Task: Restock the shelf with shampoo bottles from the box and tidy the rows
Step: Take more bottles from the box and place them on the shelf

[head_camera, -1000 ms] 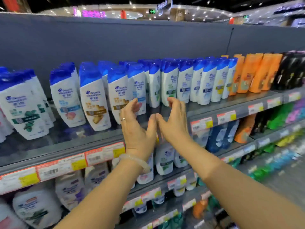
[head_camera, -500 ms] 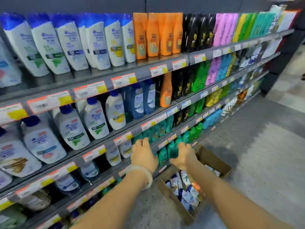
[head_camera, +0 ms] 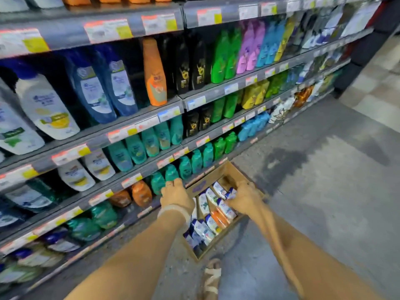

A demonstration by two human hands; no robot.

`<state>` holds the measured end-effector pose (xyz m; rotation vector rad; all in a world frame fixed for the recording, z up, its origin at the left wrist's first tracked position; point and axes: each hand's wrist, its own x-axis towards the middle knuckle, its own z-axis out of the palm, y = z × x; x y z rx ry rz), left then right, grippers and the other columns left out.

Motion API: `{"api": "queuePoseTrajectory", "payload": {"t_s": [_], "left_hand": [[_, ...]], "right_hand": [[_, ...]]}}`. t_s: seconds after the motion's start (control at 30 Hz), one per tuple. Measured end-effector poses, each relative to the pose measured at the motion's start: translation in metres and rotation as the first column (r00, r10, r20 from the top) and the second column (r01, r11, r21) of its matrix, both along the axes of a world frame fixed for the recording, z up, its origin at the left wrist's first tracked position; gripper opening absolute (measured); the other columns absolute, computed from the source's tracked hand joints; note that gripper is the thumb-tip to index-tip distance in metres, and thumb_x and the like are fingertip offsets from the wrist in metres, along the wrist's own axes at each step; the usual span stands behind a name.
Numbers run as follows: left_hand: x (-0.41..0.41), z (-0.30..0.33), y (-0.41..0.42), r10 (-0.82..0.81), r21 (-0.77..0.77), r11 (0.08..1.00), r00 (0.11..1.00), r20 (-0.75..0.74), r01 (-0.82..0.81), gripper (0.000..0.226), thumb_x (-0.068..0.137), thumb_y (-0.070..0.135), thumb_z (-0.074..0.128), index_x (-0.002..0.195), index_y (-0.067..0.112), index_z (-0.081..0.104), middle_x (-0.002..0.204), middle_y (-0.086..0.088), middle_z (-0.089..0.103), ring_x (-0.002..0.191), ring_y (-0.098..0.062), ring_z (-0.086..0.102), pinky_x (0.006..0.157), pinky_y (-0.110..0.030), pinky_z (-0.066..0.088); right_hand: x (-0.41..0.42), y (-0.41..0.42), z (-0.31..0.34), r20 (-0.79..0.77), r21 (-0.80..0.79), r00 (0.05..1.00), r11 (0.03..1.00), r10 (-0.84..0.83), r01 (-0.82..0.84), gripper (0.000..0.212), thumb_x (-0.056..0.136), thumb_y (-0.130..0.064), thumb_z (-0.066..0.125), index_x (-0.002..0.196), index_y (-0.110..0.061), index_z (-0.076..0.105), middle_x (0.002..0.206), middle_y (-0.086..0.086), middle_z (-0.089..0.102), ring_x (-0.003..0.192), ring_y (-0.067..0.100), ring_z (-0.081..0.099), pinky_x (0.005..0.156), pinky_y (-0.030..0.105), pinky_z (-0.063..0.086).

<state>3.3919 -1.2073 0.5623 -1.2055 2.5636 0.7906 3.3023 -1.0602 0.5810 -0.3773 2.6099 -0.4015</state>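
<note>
1. Grey floor [head_camera: 313, 191], with a dark patch near the shelving.
2. Paler tiled floor [head_camera: 381, 83] at far right.
3. Sandal [head_camera: 211, 278] on the floor at the bottom edge, strapped, blurred.

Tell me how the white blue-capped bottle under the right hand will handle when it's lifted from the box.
The bottle is probably rigid plastic, so it should keep its shape. Its glossy surface may be slippery. Bottles lie packed together in the cardboard box, so neighbours could shift as the right hand pulls it free.
</note>
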Motion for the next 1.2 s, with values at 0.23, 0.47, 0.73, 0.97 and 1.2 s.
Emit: {"api": "queuePoseTrajectory", "payload": {"t_s": [0.23, 0.47, 0.73, 0.97, 1.2], "left_hand": [[-0.103, -0.05, 0.003, 0.223, 0.103, 0.969, 0.975, 0.025, -0.224, 0.055, 0.085, 0.021, 0.062, 0.132, 0.012, 0.035, 0.133, -0.014, 0.038, 0.123, -0.033, 0.038, 0.095, -0.043, 0.044], [-0.15, -0.083, -0.009, 0.432, 0.132, 0.885, 0.893, 0.125, -0.447, 0.06, 0.085, 0.014, 0.06, 0.138, 0.012, 0.032, 0.138, -0.015, 0.034, 0.127, -0.035, 0.034, 0.101, -0.044, 0.039], [-0.178, -0.183, -0.004, 0.651, 0.122, 0.71, 0.712, 0.262, -0.694, 0.059, 0.083, 0.027, 0.063, 0.133, 0.01, 0.037, 0.135, -0.017, 0.04, 0.125, -0.036, 0.038, 0.099, -0.042, 0.038], [-0.19, -0.342, 0.026, 0.656, 0.186, 0.609, 0.621, 0.429, -0.771, 0.06, 0.081, 0.025, 0.065, 0.132, 0.008, 0.037, 0.132, -0.018, 0.041, 0.121, -0.036, 0.043, 0.098, -0.04, 0.041], [-0.178, -0.499, 0.033, 0.599, 0.206, 0.6, 0.605, 0.525, -0.773, 0.061, 0.082, 0.026, 0.063, 0.134, 0.012, 0.034, 0.136, -0.015, 0.036, 0.124, -0.033, 0.037, 0.1, -0.038, 0.036]], "right_hand": [[-0.129, -0.002, -0.042, 0.085, 0.061, 0.988, 0.989, 0.126, -0.132, 0.052, 0.082, -0.021, 0.065, 0.124, -0.005, 0.04, 0.128, 0.019, 0.046, 0.121, 0.032, 0.044, 0.097, 0.032, 0.04], [-0.217, -0.022, -0.08, 0.2, 0.116, 0.95, 0.957, 0.241, -0.267, 0.064, 0.081, -0.031, 0.068, 0.133, -0.009, 0.037, 0.133, 0.019, 0.041, 0.124, 0.035, 0.043, 0.101, 0.036, 0.039], [-0.306, -0.058, -0.183, 0.277, 0.163, 0.873, 0.875, 0.402, -0.455, 0.058, 0.081, -0.03, 0.065, 0.13, -0.008, 0.042, 0.134, 0.02, 0.042, 0.122, 0.035, 0.046, 0.101, 0.036, 0.041], [-0.313, -0.058, -0.364, 0.43, 0.253, 0.787, 0.778, 0.443, -0.576, 0.057, 0.084, -0.024, 0.064, 0.131, -0.004, 0.04, 0.131, 0.016, 0.051, 0.119, 0.031, 0.051, 0.096, 0.033, 0.044], [-0.256, -0.055, -0.523, 0.556, 0.19, 0.65, 0.683, 0.518, -0.706, 0.049, 0.092, -0.02, 0.054, 0.135, -0.003, 0.037, 0.134, 0.018, 0.048, 0.122, 0.032, 0.048, 0.098, 0.035, 0.039]]}}
